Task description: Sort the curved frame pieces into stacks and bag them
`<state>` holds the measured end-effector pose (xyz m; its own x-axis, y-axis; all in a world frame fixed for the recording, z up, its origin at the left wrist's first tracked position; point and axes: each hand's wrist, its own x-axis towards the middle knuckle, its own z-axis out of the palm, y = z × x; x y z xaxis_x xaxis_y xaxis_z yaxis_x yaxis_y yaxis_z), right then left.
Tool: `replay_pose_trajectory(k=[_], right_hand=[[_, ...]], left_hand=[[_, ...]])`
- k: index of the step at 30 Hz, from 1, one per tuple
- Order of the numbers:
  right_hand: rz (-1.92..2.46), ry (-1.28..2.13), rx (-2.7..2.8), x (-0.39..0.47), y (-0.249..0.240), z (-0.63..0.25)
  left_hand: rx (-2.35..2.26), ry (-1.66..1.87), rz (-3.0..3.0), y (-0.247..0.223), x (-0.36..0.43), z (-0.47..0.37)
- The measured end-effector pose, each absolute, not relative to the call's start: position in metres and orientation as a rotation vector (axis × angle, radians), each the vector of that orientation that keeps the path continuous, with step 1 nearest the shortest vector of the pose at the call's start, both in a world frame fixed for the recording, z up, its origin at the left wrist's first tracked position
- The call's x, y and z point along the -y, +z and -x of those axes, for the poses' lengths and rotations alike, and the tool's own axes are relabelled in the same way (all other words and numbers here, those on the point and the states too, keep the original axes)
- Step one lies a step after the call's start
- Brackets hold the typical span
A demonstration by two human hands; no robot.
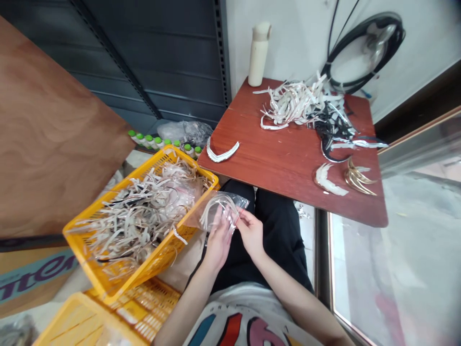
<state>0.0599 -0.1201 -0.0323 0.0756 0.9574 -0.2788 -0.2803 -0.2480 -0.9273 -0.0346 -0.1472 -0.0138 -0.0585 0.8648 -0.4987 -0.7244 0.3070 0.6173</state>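
Over my lap, both hands hold a clear plastic bag (242, 201) with curved whitish strips (216, 202) inside. My left hand (219, 238) is closed on the lower part of the bag, its fingers lying along the strips. At the bag's right edge my right hand (251, 233) pinches the plastic between thumb and fingers. Just left of the bag, a yellow plastic crate (135, 274) holds a tangled heap of similar pale, curved strips (133, 216). The exact kind of strip cannot be made out.
A reddish-brown table (248, 149) carries a pile of white strips (298, 101), black strips (333, 125), gold curved pieces (356, 178) and a cream bottle (258, 55). Green-capped bottles (158, 142) line the floor behind the crate. A glass-topped surface (389, 269) stands right.
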Motion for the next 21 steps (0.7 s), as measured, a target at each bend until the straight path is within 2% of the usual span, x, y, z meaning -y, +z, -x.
replay_pose_trajectory(k=[9,12,16,21], right_hand=[[1.394,1.191,1.166,0.113,-0.027,-0.079],[1.406,1.095,1.068,0.114,-0.030,-0.089],[1.408,1.232,0.834,0.105,-0.031,-0.095],[1.387,1.299,1.072,0.085,-0.018,-0.095]], left_hand=[[-0.927,1.204,-0.146,-0.019,0.152,0.029],[-0.904,1.155,-0.141,-0.016,0.156,0.029],[-0.959,1.022,-0.190,-0.012,0.157,0.028],[-1.152,0.916,-0.376,-0.014,0.161,0.016]])
